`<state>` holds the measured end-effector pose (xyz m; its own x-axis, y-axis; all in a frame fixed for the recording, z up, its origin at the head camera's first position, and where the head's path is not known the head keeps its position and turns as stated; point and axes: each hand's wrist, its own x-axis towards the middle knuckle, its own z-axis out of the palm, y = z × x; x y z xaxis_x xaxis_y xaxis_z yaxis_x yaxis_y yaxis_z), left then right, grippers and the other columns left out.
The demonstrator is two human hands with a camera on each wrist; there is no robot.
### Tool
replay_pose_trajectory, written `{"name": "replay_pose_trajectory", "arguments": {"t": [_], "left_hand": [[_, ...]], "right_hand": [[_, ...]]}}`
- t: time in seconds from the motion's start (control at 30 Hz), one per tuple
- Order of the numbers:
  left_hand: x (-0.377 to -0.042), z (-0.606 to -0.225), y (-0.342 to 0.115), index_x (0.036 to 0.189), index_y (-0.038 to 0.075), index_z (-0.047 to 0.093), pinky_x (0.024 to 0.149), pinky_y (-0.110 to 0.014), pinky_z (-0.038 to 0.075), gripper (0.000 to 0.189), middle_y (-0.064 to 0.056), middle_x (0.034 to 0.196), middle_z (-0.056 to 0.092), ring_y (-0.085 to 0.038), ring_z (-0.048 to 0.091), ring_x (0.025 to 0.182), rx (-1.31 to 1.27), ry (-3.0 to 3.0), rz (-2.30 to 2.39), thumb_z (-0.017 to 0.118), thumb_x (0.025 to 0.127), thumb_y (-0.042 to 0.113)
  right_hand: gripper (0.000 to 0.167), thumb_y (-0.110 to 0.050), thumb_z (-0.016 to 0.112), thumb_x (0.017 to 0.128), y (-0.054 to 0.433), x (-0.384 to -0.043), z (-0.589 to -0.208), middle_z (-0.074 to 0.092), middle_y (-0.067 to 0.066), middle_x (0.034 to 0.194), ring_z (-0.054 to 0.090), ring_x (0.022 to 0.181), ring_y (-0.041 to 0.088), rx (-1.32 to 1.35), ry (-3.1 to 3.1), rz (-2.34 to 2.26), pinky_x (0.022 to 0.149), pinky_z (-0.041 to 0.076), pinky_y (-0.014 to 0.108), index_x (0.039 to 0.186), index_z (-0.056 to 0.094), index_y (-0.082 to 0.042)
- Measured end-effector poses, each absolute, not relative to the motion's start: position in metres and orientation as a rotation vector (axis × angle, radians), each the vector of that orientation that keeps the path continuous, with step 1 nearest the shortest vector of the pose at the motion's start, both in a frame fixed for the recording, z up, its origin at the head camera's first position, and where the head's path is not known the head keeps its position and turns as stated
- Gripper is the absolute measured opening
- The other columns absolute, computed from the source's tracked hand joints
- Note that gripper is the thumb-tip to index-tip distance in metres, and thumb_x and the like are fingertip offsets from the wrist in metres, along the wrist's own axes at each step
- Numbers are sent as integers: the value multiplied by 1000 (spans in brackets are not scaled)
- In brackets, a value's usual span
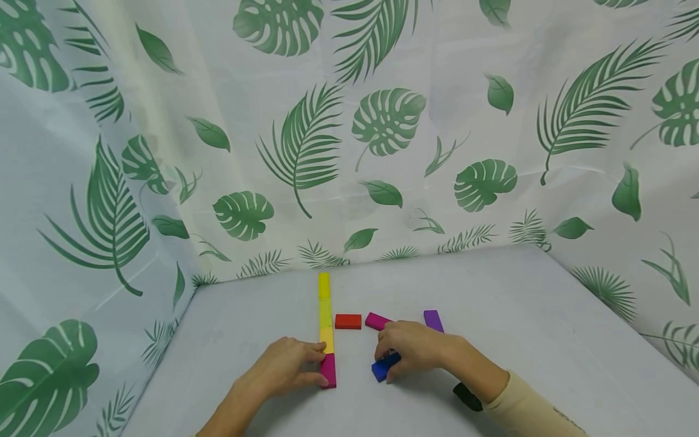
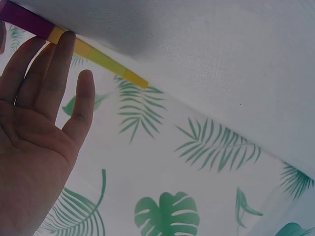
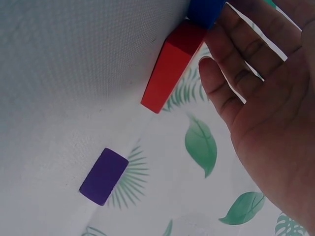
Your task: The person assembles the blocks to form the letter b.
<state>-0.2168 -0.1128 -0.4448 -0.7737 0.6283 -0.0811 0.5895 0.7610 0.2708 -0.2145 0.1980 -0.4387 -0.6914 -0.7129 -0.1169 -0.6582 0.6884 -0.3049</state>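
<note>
My left hand (image 1: 289, 367) holds a magenta block (image 1: 328, 371) at the near end of a straight row, thumb by its near end and fingertips by its far end. Beyond it in the row lie an orange-yellow block (image 1: 326, 340), a yellow-green block (image 1: 325, 312) and a yellow block (image 1: 324, 285). A blue block (image 1: 382, 368) is pinched, slightly tilted, between the thumb and fingers of my right hand (image 1: 415, 346). Just past that hand lies another magenta block (image 1: 377, 321), partly covered by it. The left wrist view shows the left fingers (image 2: 61, 64) against the row.
A red block (image 1: 348, 321) lies just right of the row. Farther right is a purple block (image 1: 433, 320), partly behind the right hand. Under the right forearm sits a dark object (image 1: 467, 397), partly hidden. Leaf-print cloth (image 1: 382, 230) hangs behind the white table (image 1: 246, 315).
</note>
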Motion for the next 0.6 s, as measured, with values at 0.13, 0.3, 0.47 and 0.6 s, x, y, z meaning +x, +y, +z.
{"name": "replay_pose_trajectory", "arguments": {"t": [0.13,0.3,0.47,0.6], "left_hand": [[-216,-445,-114,126,26,77,101,-47,57,52,9,133,72,-17,70,121,985,2792,351,85,82,52],[-216,-445,-114,126,25,77,101,-46,57,52,8,133,72,-17,70,121,1007,2798,352,85,82,51],[-216,-446,-114,126,26,77,101,-46,57,52,9,133,72,-17,70,121,995,2794,344,85,81,52],[-216,-445,-113,126,27,77,100,-46,57,52,9,133,72,-17,70,121,987,2791,340,85,81,52]], "right_hand": [[30,-44,85,85,199,-215,-439,67,-18,98,55,94,-2,-1108,2665,-367,85,52,23,112,80,-30],[29,-44,86,84,200,-215,-438,66,-19,96,55,92,-2,-1111,2657,-376,84,51,24,110,80,-31],[28,-44,86,84,201,-214,-437,65,-20,95,55,92,-1,-1092,2654,-374,84,51,23,109,80,-32],[28,-44,86,84,202,-215,-437,65,-20,94,54,92,-1,-1079,2652,-374,83,50,23,109,80,-33]]}}
